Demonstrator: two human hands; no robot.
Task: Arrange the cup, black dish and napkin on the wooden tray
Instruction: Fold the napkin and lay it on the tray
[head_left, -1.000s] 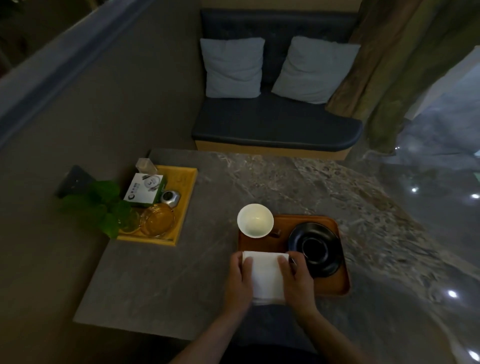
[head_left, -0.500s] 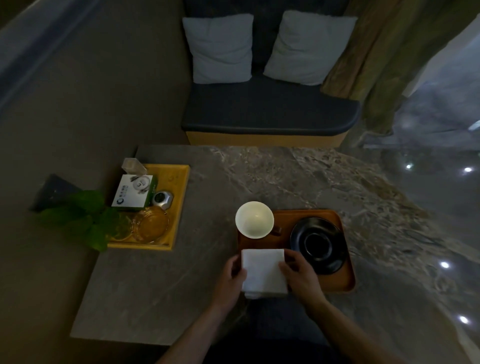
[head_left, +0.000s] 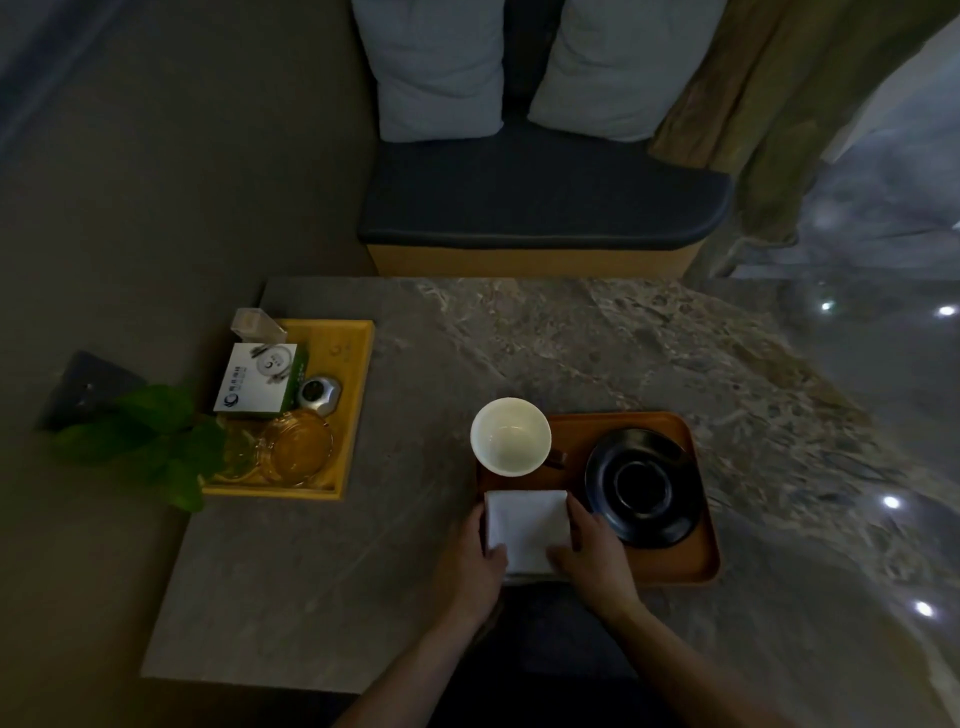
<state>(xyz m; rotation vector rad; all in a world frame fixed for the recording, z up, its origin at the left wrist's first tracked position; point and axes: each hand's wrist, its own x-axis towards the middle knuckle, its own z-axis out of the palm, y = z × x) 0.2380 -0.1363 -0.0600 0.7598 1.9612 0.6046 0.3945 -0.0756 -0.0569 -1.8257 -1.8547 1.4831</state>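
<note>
A wooden tray (head_left: 670, 569) lies on the stone table. On its back left corner stands a white cup (head_left: 510, 435), empty. A round black dish (head_left: 644, 486) rests on the tray's right half. A folded white napkin (head_left: 525, 527) lies on the front left of the tray, below the cup. My left hand (head_left: 475, 558) touches the napkin's left edge and lower left corner. My right hand (head_left: 592, 553) rests on its right edge and lower right corner, fingers lying flat on the cloth.
A yellow tray (head_left: 353, 410) at the table's left holds a white and green box (head_left: 257, 382), a small metal object (head_left: 319, 395) and glass dishes (head_left: 301, 447). A green plant (head_left: 150, 441) leans by it. A bench with two cushions (head_left: 540, 202) stands behind the table.
The view tilted down and closer. Both hands slid back along the napkin's sides toward its near corners; the napkin stayed on the tray.
</note>
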